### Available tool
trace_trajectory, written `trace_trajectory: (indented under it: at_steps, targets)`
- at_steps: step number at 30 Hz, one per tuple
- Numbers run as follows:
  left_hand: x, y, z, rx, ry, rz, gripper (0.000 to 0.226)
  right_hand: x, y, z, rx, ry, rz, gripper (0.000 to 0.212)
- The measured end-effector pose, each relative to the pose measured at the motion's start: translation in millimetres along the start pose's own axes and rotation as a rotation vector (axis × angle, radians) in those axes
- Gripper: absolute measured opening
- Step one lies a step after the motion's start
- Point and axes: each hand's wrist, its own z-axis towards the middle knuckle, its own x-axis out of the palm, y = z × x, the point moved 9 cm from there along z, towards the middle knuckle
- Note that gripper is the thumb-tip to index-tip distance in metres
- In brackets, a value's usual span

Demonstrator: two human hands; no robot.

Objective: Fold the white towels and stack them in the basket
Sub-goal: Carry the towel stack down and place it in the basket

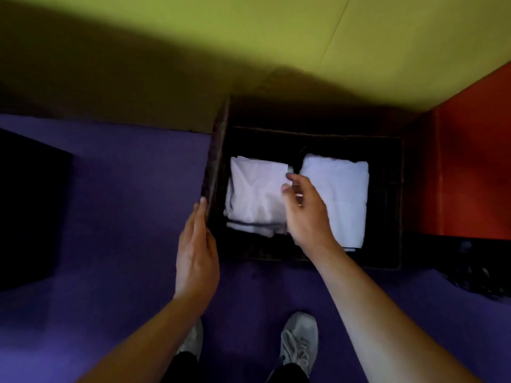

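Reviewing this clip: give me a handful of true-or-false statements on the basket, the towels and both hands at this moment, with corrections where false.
1. Two white towel piles lie side by side in the basket. True: left pile, right pile.
2. The left hand grips a towel. False: its straight fingers touch the basket's raised lid.
3. The right hand is over the basket, between the piles. True.
4. The basket stands on a table. False: it sits on the purple floor, ahead of the person's shoes.
5. The basket is pale. False: it is dark.
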Motion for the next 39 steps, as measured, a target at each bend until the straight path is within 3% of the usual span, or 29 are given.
trace_trajectory:
  at_steps: [4,6,11,17,23,28,31,39]
  targets:
    - [-2.8,-14.6,-44.7,0.161,0.046,0.226,0.067,-15.5,22.4,13.8,0.165,-0.088,0.506,0.036]
    - [8.9,-22.8,-62.3,0.225,0.145,0.378,0.072,-29.8,26.7,24.0,0.226,-0.096,0.607,0.041]
    - [30.7,-30.6,-58.1,0.303,0.288,0.505,0.096,-67.6,30.8,36.6,0.019,-0.138,0.057,0.015]
    - [57.2,-30.3,-26.0,0.403,0.411,0.675,0.101,-116.2,-42.0,12.2,0.127,-0.314,-0.011,0.007]
    - [39.6,0.7,4.4,0.115,0.329,0.638,0.088,-155.7,-116.4,-23.0,0.362,-0.399,-0.161,0.030]
    - [19.4,6.5,12.1,-0.041,0.186,0.319,0.082,-157.5,-117.6,-27.2,0.254,-0.361,-0.296,0.032]
    - [13.7,12.9,13.8,-0.202,0.142,0.242,0.075,-161.4,-121.2,-36.1,0.248,-0.398,-0.294,0.030]
    - [12.8,14.0,5.8,-0.185,0.199,0.230,0.073,-165.6,-123.5,-55.3,0.130,-0.446,-0.450,0.016]
